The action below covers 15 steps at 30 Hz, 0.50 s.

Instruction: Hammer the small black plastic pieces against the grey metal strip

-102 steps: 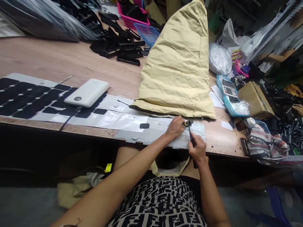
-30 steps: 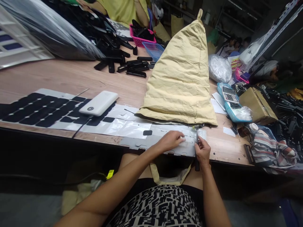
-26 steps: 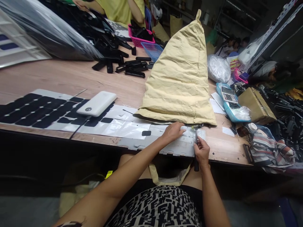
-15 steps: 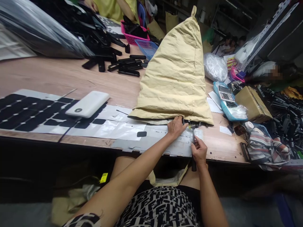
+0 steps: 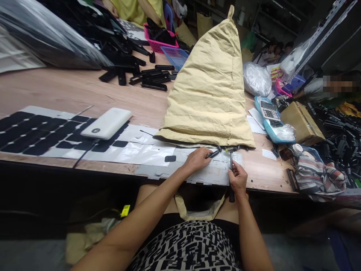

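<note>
My left hand (image 5: 198,159) is closed on a small black elongated part (image 5: 214,153), its far end just in front of the open mouth of a large pale-yellow cloth bag (image 5: 210,90). What kind of part it is I cannot make out. In my right hand (image 5: 238,176) is a small hammer (image 5: 231,165), gripped by its black handle, with its yellowish head up near the bag's mouth. Beneath both hands lies a grey sheet (image 5: 158,171) along the table's front edge. More small dark parts (image 5: 243,148) peek out from under the bag's edge at the right.
To the left, a white power bank (image 5: 107,123) rests on sheets bearing black rounded patches (image 5: 36,131). Black plastic parts (image 5: 153,78) are piled behind. On the right are a calculator (image 5: 269,110), a cardboard box (image 5: 303,122) and a striped cloth (image 5: 316,171). A co-worker's arm (image 5: 149,13) shows at the back.
My left hand has drawn back from the bag's mouth toward the lower left, and the black part now shows in its fingers. My right hand keeps the hammer in nearly the same place.
</note>
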### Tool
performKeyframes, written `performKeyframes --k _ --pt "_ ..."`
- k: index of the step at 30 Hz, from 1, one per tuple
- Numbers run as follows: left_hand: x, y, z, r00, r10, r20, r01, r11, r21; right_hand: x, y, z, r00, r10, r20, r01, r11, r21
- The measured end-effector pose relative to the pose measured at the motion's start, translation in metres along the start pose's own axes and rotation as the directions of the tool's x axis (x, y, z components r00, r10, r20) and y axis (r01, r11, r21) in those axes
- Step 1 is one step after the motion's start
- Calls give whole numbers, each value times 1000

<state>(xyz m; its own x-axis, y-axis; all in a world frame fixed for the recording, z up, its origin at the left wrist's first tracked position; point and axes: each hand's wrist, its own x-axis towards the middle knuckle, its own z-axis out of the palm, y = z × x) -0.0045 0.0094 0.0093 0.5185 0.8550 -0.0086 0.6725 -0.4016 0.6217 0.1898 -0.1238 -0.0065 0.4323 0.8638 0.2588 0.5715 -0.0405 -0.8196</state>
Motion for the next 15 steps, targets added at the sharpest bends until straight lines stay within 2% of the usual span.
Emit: performKeyframes --k 7,11,15 --pt "5 6 21 984 52 -169 -60 997 -40 0 -4 -1 1000 6 -7 -6 1000 -1" --pt "9 4 27 973 70 -218 -87 994 -70 0 -5 -2 1000 14 -9 -14 1000 0" --pt "9 -3 30 959 146 -242 -167 984 -67 0 -7 -2 1000 2 -3 -2 1000 -15"
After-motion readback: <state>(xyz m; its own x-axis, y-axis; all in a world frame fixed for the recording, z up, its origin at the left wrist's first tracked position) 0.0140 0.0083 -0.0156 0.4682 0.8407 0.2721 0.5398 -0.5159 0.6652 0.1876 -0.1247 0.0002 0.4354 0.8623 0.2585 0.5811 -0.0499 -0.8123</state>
